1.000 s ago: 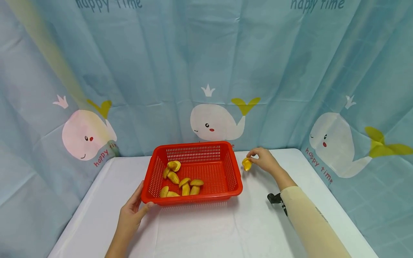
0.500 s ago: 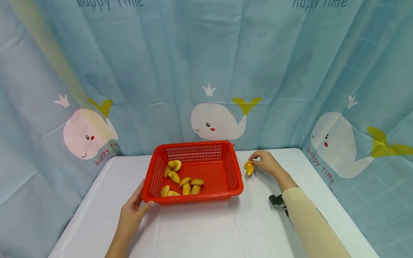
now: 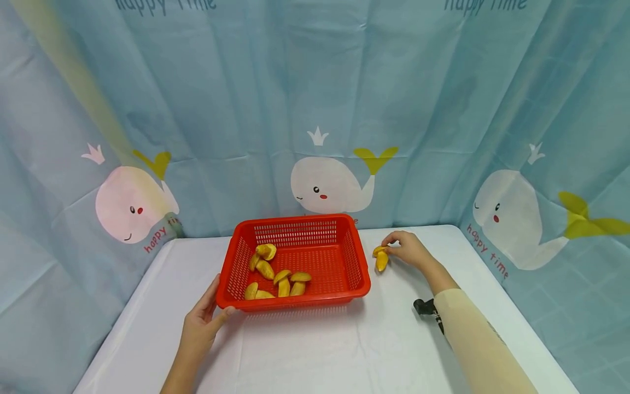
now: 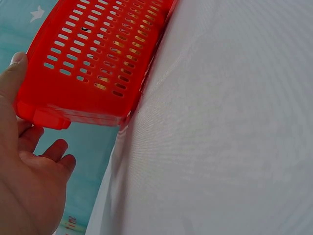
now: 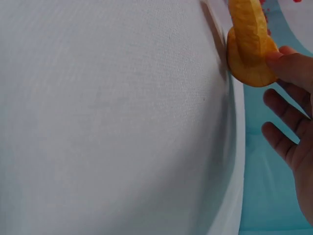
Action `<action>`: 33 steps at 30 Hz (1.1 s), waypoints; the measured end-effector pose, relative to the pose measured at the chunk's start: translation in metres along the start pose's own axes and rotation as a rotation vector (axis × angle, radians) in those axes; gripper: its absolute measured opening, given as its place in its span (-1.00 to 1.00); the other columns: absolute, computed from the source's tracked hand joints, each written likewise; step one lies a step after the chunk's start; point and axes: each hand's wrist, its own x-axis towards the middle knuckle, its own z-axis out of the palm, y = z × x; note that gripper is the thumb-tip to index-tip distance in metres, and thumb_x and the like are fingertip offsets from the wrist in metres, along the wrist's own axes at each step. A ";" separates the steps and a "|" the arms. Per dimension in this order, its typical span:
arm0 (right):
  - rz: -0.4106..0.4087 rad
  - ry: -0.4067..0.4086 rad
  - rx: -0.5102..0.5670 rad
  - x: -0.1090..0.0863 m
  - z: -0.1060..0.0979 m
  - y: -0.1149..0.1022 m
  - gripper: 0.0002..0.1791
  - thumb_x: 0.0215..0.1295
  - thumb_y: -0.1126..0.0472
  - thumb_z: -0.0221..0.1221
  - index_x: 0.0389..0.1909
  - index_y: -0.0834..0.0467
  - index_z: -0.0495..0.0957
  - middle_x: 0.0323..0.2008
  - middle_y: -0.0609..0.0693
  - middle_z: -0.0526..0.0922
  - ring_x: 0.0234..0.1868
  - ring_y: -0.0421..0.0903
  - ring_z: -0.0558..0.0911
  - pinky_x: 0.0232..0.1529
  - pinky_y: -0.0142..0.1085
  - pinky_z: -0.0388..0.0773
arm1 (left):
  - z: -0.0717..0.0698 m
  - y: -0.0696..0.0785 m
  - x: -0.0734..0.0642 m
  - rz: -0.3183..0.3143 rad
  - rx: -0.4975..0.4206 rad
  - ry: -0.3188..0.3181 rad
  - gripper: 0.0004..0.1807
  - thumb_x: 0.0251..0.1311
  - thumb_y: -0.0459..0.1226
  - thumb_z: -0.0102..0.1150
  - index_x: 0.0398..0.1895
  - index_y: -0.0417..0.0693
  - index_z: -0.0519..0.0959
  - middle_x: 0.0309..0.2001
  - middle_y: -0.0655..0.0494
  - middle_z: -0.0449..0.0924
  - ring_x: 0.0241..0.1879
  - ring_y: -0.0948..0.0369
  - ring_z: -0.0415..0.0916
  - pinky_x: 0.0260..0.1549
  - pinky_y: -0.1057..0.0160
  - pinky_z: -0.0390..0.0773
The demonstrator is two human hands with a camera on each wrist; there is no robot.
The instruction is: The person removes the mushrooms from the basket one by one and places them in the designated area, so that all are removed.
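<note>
In the head view, a red plastic basket [image 3: 315,301] with slotted walls stands on the white table. My left hand [image 3: 199,323] grips its near left corner, thumb at the front rim and fingers along the left side. Several yellow-brown mushrooms [image 3: 283,284] lie in the basket's left and front part. Right of the basket, my right hand [image 3: 408,249] pinches another mushroom [image 3: 381,261] by its cap, the stem pointing towards me. The right wrist view shows the thumb [image 5: 288,66] on the cap beside the stem, the lower fingers free of it.
A small black object [image 3: 424,307] lies on the white tablecloth [image 3: 305,355], partly hidden by my right sleeve [image 3: 477,339]. A blue curtain [image 3: 256,109] printed with whales surrounds the table at the back and sides.
The mushroom in my right hand has turned so its stem points towards me, and the hand has shifted slightly right and nearer. My left hand and the basket stay put.
</note>
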 end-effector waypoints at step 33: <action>-0.166 0.016 0.023 -0.022 -0.048 -0.054 -0.83 0.34 0.24 0.36 -0.10 -0.02 0.70 0.05 0.01 0.71 0.20 0.15 0.57 0.32 0.24 0.42 | 0.000 0.003 -0.001 0.036 -0.033 -0.006 -0.14 0.30 -0.28 0.36 0.61 0.24 0.20 0.58 0.19 0.20 0.47 0.55 0.16 0.22 0.69 0.27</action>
